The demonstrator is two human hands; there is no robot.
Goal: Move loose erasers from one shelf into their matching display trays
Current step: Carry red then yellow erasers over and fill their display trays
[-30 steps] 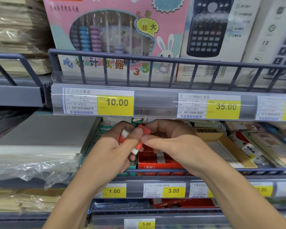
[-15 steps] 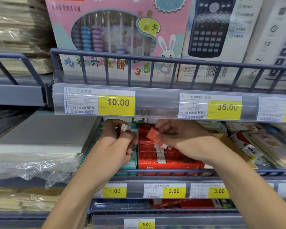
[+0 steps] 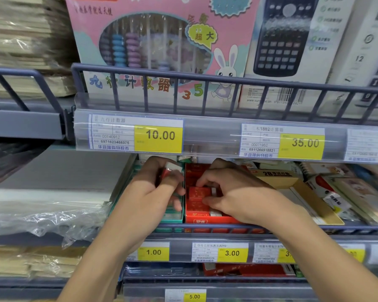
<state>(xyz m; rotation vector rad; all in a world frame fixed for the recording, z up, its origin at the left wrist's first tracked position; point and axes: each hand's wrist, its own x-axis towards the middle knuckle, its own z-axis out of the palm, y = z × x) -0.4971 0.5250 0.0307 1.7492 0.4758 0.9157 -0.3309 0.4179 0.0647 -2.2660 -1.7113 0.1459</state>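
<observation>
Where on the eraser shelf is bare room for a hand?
Crowded: red tray looks nearly full under the right hand; left hand, gripping an eraser, covers the green tray. Free: the grey slab left of it.

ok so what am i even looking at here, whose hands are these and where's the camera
There is no machine here. A person wears one wide-angle camera on the head, looking forward and down, so both arms reach in from the bottom of the picture.

The place is a shop shelf of stationery. Under the price strip reading 10.00 and 35.00 sit two display trays side by side: a green tray and a red tray filled with red-wrapped erasers.

The left hand holds a loose eraser, red wrapper with a white end showing, above the green tray. The right hand reaches into the red tray, its fingertips on a red eraser there.

On the shelf above stand a pink abacus box and a calculator package. To the left lies a sheet of clear plastic wrap.
</observation>
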